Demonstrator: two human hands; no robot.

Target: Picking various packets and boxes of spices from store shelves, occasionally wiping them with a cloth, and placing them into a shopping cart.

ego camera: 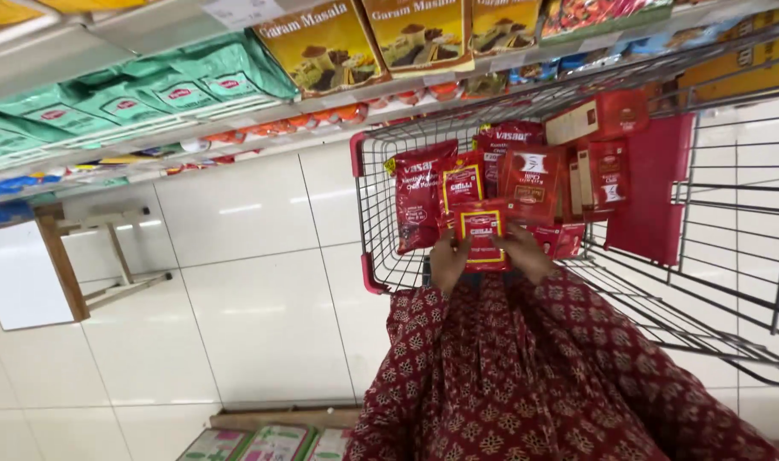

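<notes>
- The left hand [448, 263] and the right hand [524, 253] together hold a small red packet with a yellow frame [481, 236]; the fingers of both are pinched onto its lower edges, one hand at each side, thumbs on the front as far as I can tell.
- The packet is held upright, just over the near end of the wire shopping cart [374, 205], in front of the other goods.
- As I judge it, the step in hand is handling or looking over this one packet at the cart; any next move would call for a firm grip with one hand before the other lets go, since the pouch is thin and limp.
- Just behind it, standing in the cart, are more red spice pouches [420, 195] and flat red cartons [596, 115], close-packed and overlapping.
- To the left, store shelves [150, 128] carry green packets [125, 98] above and yellow-brown boxes [321, 47] farther along; a wooden stool [73, 256] stands on the white tiled floor [253, 299].
- Hard to make out: the fingertips behind the packet are hidden, the patterned maroon sleeves [526, 376] cover both wrists, and the cart's floor and far end are cut off or hidden by goods.
</notes>
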